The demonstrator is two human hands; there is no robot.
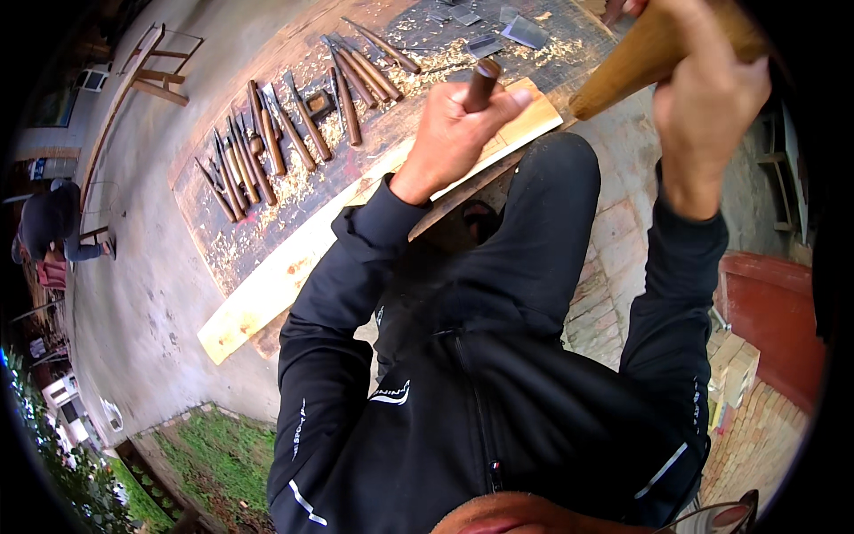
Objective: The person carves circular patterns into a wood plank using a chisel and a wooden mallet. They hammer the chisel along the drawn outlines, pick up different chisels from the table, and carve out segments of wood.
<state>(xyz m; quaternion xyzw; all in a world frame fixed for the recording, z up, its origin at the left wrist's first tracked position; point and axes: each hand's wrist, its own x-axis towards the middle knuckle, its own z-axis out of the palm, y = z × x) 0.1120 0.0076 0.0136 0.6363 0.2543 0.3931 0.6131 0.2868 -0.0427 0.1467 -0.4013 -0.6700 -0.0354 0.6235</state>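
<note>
My left hand is closed around the dark wooden handle of a tool, probably a chisel, held upright. Its blade is hidden below my fist. Under that hand lies a long pale wooden board, along the near edge of the workbench. To the right, my right hand is raised and grips a thick, tapering wooden mallet, blurred a little by motion. The mallet's narrow end points down toward the right end of the board.
A row of wood-handled carving tools lies among wood shavings on the bench. Flat metal blades rest at its far side. My knee is close to the board. At far left, another person bends near a wooden bench.
</note>
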